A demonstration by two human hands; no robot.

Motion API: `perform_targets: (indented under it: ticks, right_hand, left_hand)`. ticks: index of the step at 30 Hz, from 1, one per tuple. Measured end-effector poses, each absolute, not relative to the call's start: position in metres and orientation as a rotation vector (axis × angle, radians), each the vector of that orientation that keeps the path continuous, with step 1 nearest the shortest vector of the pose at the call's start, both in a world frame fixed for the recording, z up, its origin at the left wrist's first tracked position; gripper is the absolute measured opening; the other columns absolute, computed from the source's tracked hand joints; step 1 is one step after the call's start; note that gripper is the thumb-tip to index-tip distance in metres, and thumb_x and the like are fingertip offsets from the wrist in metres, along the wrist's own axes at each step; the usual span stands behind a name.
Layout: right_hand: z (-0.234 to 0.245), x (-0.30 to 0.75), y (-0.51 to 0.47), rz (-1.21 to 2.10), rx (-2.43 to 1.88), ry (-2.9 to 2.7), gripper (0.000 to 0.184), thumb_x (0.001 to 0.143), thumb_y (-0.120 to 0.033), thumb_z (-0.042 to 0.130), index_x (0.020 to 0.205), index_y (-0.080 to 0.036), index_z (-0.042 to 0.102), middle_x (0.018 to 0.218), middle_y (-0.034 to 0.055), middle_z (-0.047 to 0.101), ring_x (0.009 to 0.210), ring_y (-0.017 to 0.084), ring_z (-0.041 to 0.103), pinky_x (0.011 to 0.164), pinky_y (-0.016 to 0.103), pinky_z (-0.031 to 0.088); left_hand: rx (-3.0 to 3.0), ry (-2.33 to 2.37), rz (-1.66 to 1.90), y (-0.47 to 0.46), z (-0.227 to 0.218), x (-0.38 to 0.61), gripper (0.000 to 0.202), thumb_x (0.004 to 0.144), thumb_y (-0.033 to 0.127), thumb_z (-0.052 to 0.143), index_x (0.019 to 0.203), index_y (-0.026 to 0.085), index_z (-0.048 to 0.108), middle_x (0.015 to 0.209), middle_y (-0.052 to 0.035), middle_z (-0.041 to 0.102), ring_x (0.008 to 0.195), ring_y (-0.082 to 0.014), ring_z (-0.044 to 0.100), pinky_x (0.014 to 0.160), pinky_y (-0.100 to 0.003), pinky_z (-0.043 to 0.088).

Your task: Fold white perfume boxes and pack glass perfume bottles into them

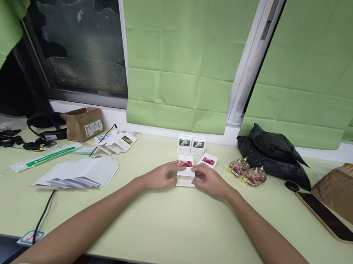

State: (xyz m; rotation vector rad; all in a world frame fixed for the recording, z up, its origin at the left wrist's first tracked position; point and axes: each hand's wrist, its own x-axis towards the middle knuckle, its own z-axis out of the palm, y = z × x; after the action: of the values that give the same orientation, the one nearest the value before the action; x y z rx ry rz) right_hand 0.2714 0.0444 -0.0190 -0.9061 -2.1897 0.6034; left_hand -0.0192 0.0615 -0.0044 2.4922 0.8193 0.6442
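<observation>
A small white cardboard box [185, 179] with a pink flower picture lies on the table, its near end showing loose flaps. My left hand [162, 175] grips its left side, fingers curled over the top. From the right, my right hand [211, 181] holds the other side with thumb and fingers bent round it. Just behind that hand lies a flat white carton [209, 160] with a similar pink picture. Two upright white boxes [191, 145] with white flower pictures stand side by side farther back. What is inside the held box is hidden.
Ornate pink-and-gold glass bottles [248, 172] stand to the right, before black plastic parcels [271, 154]. A phone [327, 216] and a brown package [350, 195] are at far right. Folded white cartons [81, 172], an open brown box [83, 125] and a black cable [44, 214] lie left.
</observation>
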Motion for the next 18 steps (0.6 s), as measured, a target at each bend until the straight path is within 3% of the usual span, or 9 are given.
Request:
perform_targets:
  ticks: [9,18]
  right_hand:
    - [-0.018,0.267,0.041,0.588,-0.900,-2.187,0.038,0.089,-0.023,0.071,0.126,-0.028,0.065,0.129,0.0062,0.060,0.113,0.022,0.066,0.103,0.043,0.056]
    - [-0.012,0.266,0.033,0.560,-0.906,-2.272,0.050,0.087,-0.026,0.075,0.133,-0.029,0.056,0.136,0.0074,0.054,0.120,0.024,0.062,0.108,0.045,0.051]
  left_hand:
    - [2.515,0.800,0.673,0.063,-0.006,-0.021,0.057,0.096,0.037,0.065,0.152,0.034,0.053,0.164,-0.0015,0.043,0.156,-0.0303,0.034,0.129,-0.054,0.031]
    - [2.520,0.802,0.683,0.062,-0.005,-0.021,0.056,0.097,0.035,0.064,0.151,0.032,0.054,0.163,-0.0039,0.046,0.155,-0.0297,0.036,0.128,-0.055,0.032]
